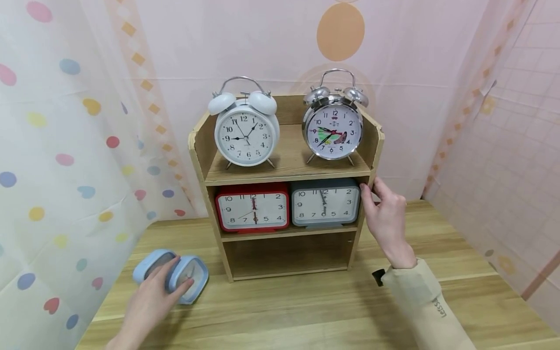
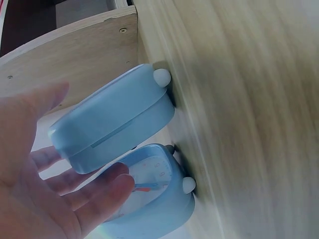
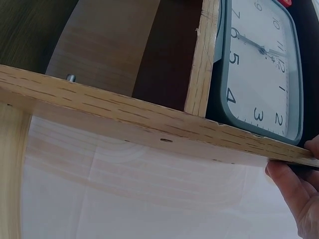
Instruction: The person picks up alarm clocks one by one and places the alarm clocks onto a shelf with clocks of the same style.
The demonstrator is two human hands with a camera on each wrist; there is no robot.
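Two light blue alarm clocks stand on the table left of the shelf. My left hand [image 1: 150, 296] is around the right blue clock [image 1: 196, 279], its thumb before the face and its loosely bent fingers between it and the left blue clock [image 1: 146, 262]. In the left wrist view, the thumb shows apart from the right clock [image 2: 114, 117]. My right hand [image 1: 387, 218] pinches the right side panel of the wooden shelf [image 1: 290, 172], fingers outside and thumb at its front edge. Beside that panel, a grey-blue clock [image 1: 325, 204] stands in the middle compartment.
A red clock [image 1: 253, 209] stands left of the grey-blue one. On the top board are a white twin-bell clock [image 1: 247, 133] and a silver twin-bell clock [image 1: 333, 129]. Patterned curtains [image 1: 253, 43] enclose the wooden table [image 1: 280, 316] at the back and sides.
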